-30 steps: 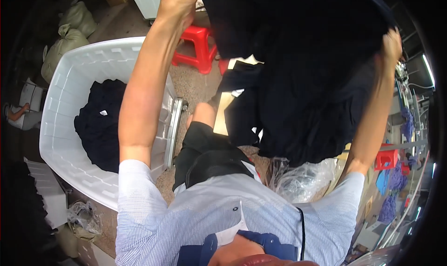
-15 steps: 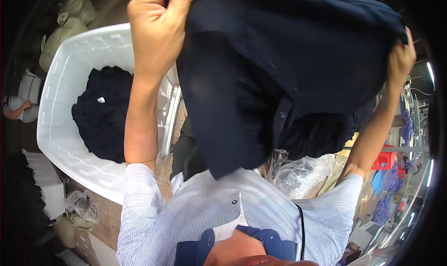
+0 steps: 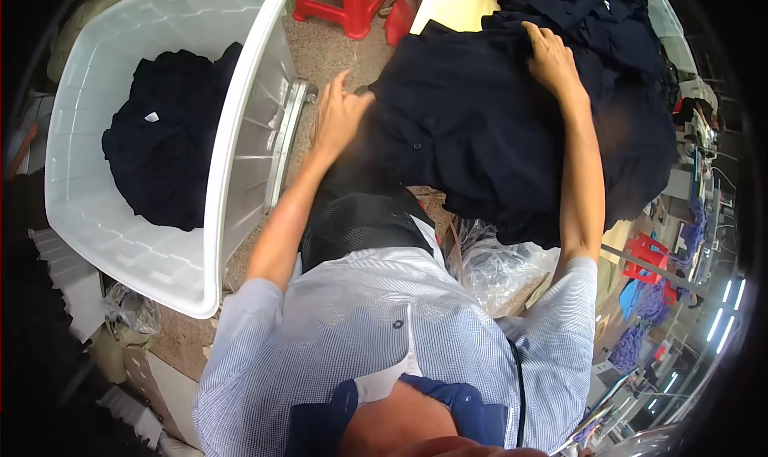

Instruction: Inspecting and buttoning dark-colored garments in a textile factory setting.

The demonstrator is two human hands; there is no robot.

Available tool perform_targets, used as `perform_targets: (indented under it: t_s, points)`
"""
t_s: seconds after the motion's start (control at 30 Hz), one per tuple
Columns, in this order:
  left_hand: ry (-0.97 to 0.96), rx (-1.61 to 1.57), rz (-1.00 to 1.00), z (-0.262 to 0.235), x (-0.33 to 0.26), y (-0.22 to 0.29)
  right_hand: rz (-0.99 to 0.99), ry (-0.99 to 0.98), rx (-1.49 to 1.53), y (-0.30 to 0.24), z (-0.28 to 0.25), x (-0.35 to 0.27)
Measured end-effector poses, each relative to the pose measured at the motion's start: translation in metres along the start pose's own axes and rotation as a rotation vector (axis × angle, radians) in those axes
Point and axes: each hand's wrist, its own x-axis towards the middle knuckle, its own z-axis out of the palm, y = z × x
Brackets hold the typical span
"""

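Note:
A dark navy garment (image 3: 472, 105) with small buttons lies spread over a pile of similar dark clothing (image 3: 612, 33) at my front right. My left hand (image 3: 340, 117) is beside the garment's left edge, fingers apart and no cloth visibly gripped. Across the upper part of the garment rests my right hand (image 3: 556, 65), its fingers extended over the fabric. The cloth beneath that palm is hidden.
On my left stands a white plastic tub (image 3: 220, 217) on casters, holding a dark garment heap (image 3: 172, 137). A red stool (image 3: 344, 5) is ahead, near a yellowish board (image 3: 456, 5). Clear plastic wrapping (image 3: 504, 269) lies below the clothes; another red stool (image 3: 644, 257) is farther right.
The garment, held up and stretched between both hands before, now lies on the pile. Both hands have come down, and the left has let go of its edge.

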Motion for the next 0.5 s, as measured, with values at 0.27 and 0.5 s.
perform_targets:
  t_s: [0.27,0.5]
  points:
    - [-0.173,-0.035,0.044,-0.010,-0.070,0.029,-0.346,-0.034,0.452,-0.199,-0.051,-0.113]
    - [-0.051,-0.327,-0.083,-0.012,-0.061,0.003,-0.068,-0.191,0.710,-0.215,-0.007,-0.122]
